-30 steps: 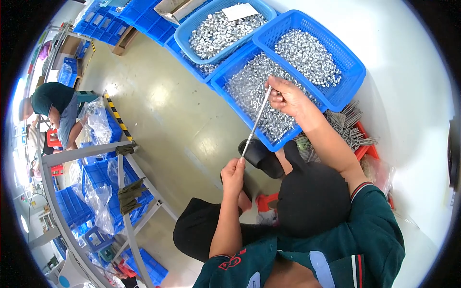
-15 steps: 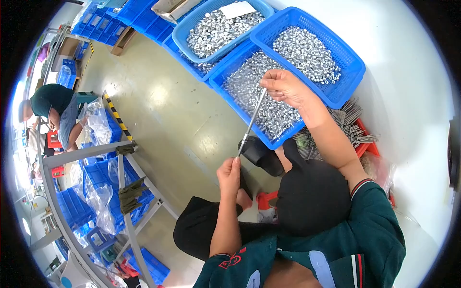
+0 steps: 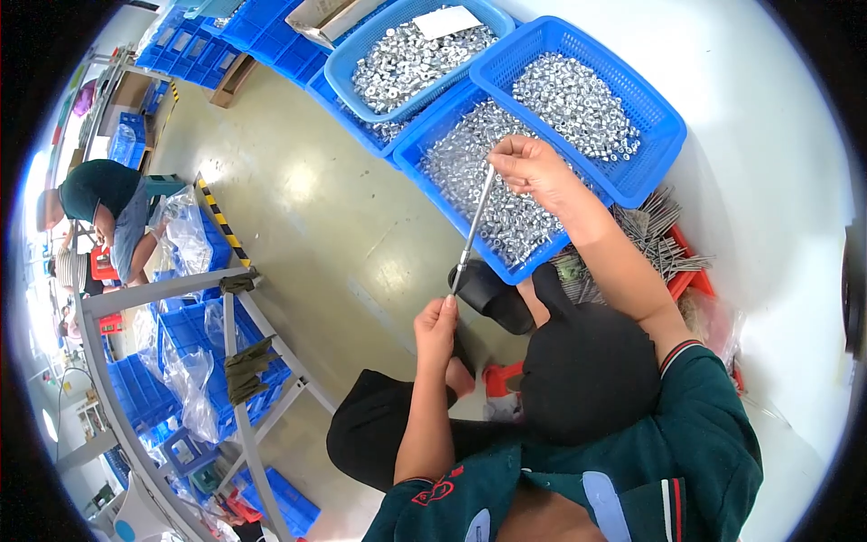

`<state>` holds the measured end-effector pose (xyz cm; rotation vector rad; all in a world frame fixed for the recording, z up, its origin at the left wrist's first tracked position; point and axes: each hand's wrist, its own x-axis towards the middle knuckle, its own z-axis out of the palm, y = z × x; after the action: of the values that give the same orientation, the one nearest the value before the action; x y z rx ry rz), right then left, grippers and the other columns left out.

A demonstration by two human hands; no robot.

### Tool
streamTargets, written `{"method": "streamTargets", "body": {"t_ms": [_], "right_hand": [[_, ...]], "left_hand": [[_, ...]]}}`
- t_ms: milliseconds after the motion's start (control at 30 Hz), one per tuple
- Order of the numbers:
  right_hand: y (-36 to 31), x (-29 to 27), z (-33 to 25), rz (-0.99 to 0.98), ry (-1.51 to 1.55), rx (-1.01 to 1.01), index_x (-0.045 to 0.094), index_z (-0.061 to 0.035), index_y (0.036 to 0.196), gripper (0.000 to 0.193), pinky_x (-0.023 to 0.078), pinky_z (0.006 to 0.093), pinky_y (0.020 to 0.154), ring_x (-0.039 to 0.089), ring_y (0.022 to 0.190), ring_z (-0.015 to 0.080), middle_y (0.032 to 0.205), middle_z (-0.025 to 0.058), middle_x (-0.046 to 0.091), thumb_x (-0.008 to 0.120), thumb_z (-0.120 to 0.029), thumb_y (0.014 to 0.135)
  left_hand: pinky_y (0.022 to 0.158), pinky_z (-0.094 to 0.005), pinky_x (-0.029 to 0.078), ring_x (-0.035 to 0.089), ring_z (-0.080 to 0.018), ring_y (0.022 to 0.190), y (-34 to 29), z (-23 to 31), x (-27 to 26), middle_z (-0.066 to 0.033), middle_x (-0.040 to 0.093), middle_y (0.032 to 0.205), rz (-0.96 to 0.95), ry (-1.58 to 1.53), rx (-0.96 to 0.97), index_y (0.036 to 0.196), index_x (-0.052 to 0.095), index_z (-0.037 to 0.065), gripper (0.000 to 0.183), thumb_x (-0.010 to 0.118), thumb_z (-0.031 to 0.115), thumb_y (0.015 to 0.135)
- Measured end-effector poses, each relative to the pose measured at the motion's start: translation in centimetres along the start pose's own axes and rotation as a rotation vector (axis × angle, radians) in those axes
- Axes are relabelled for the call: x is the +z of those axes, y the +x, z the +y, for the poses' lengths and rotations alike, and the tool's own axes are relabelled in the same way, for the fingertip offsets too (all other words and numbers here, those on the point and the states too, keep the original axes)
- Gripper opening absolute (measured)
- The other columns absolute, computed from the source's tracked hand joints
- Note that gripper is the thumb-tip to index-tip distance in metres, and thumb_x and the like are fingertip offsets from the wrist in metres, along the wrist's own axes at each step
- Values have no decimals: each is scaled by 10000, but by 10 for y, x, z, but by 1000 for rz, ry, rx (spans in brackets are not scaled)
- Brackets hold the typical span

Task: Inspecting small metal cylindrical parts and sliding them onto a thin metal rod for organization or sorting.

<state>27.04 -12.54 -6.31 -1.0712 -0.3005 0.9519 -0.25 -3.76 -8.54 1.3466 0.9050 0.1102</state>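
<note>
- Your left hand (image 3: 434, 332) pinches the near end of a slim metal rod (image 3: 470, 237) between thumb and fingers.
- Your right hand (image 3: 535, 173) grips the rod's far end, over the blue bin (image 3: 535, 267) of small metal pieces.
- The rod slants between your hands, its near end beside a dark shoe (image 3: 495, 300).
- A perforated blue basket (image 3: 662, 113), also holding metal pieces, overlaps the bin's right side.

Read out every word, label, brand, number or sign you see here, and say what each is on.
No text can be read.
White card on the light blue basket: any writing is too faint to read.
Red emblem on the wearer's shirt: too small and blurred to read.
Striped floor tape: no lettering visible.
</note>
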Motion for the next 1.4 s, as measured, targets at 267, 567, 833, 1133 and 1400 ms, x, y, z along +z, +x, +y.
{"method": "streamTargets", "body": {"t_ms": [267, 567, 833, 1133, 1400], "right_hand": [[-11, 23, 18, -409, -151, 450, 587, -70, 922, 170, 238, 177, 415, 309, 463, 14, 634, -64, 462, 624, -140, 773], [3, -10, 32, -8, 289, 284, 542, -2, 999, 157, 508, 234, 624, 604, 794, 158, 939, 104, 594, 491, -52, 858], [4, -12, 20, -88, 630, 304, 540, -12, 930, 188, 336, 166, 426, 437, 596, 90, 756, 28, 506, 533, -190, 869], [7, -11, 17, -84, 730, 295, 560, -12, 908, 169, 361, 175, 450, 462, 626, 88, 851, 75, 550, 530, -172, 866], [1, -5, 1, -127, 465, 208, 554, 3, 914, 152, 349, 182, 467, 444, 625, 70, 746, 37, 536, 533, -138, 860]], "left_hand": [[416, -193, 253, 331, -31, 457, 9, -3, 0, 55, 391, 530, 84, 49, 32, 623, 468, 88, 338, 508, 300, 882], [404, -191, 241, 323, -34, 439, 7, -5, -4, 56, 380, 520, 68, -16, 17, 629, 465, 83, 329, 524, 289, 878], [413, -195, 252, 335, -37, 449, 3, -4, -7, 47, 399, 524, 74, 47, 39, 629, 478, 76, 331, 534, 292, 873], [470, -205, 261, 339, -35, 520, 1, -7, -2, 62, 405, 564, 49, 88, 45, 621, 489, 72, 320, 536, 263, 874], [466, -206, 259, 340, -36, 518, 1, -11, -5, 59, 409, 566, 62, 81, 64, 624, 487, 72, 315, 533, 254, 877]]}}
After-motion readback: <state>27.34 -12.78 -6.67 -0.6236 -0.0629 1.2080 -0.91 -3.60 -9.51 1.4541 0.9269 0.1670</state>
